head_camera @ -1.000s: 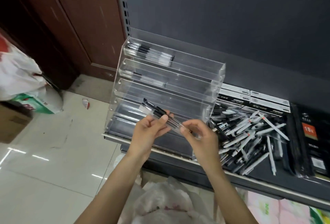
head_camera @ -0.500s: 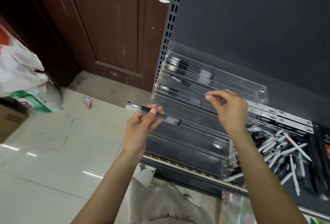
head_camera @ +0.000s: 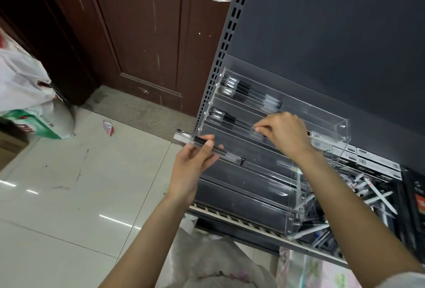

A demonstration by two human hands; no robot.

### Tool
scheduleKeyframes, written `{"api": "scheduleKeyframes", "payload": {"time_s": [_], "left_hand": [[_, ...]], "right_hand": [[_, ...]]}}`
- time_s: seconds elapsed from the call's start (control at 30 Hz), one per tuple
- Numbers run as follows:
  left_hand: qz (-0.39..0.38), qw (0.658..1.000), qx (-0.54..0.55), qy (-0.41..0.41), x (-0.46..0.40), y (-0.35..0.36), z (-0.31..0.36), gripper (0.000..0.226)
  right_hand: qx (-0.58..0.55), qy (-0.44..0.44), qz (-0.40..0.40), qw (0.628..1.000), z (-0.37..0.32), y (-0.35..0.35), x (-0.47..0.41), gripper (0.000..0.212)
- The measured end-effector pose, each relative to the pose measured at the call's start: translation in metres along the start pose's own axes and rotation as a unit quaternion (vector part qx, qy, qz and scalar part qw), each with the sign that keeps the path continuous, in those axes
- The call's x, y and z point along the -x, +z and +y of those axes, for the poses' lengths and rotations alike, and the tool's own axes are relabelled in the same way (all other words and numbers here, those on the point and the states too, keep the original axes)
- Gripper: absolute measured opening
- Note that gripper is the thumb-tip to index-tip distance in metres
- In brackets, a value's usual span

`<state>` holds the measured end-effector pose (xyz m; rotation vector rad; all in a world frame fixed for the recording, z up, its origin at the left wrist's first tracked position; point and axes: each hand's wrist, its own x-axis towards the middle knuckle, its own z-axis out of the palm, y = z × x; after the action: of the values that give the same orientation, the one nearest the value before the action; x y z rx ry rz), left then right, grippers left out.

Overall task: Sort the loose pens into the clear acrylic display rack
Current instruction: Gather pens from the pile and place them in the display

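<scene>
Closest to me, my two bare forearms reach up from the bottom of the view over a crumpled white plastic bag [head_camera: 207, 262]. My left hand [head_camera: 192, 168] is closed around a small bundle of pens [head_camera: 209, 147], thumb on top and fingers underneath; the bundle lies slanted, its clear capped ends sticking out to the left past the corner of the rack and its black tips pointing down to the right, just in front of the rack's middle tiers. My right hand [head_camera: 285, 133] is a little farther in and higher, fingers pinched together on a single pen [head_camera: 232, 120] that lies in the second tier from the top, with the hand at the pen's right end. The clear rack [head_camera: 292, 198] stands on the edge of a dark metal shelf [head_camera: 257, 225], stepping up in tiers; the lower tiers look bare from here, and the top tier holds a short row of pens [head_camera: 250, 94] lying side by side. To the right of the rack, behind my right forearm, a loose heap of pens [head_camera: 372, 191] sprawls on the shelf, well apart from both hands. Beyond everything rises the dark back panel [head_camera: 333, 35], with a brown wooden door [head_camera: 138, 35] to its left.
</scene>
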<state>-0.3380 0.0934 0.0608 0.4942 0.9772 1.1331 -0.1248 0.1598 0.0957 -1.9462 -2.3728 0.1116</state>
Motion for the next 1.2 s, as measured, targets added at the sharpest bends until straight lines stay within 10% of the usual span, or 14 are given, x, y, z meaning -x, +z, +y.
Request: {"api": "scheduleKeyframes", "payload": {"time_s": [0.17,0.57,0.77,1.2], "left_hand": [[-0.003,1.0,-0.003,0.003,0.001,0.008,-0.001,0.011],[-0.04,0.997,-0.019,0.057,0.002,0.039,-0.012,0.029],[-0.007,0.997,-0.064,0.047,-0.004,0.036,-0.016,0.031],[0.037,0.991,-0.128,0.031,-0.006,0.023,-0.008,0.004]], "right_hand": [[0.041,-0.016,0.015,0.999,-0.003,-0.003,0.005,0.018],[-0.348,0.052,-0.026,0.936,-0.02,-0.03,0.058,0.016],[-0.155,0.077,0.16,0.972,0.017,-0.016,0.047,0.012],[0.196,-0.088,0.064,0.975,-0.006,0.005,0.001,0.029]]}}
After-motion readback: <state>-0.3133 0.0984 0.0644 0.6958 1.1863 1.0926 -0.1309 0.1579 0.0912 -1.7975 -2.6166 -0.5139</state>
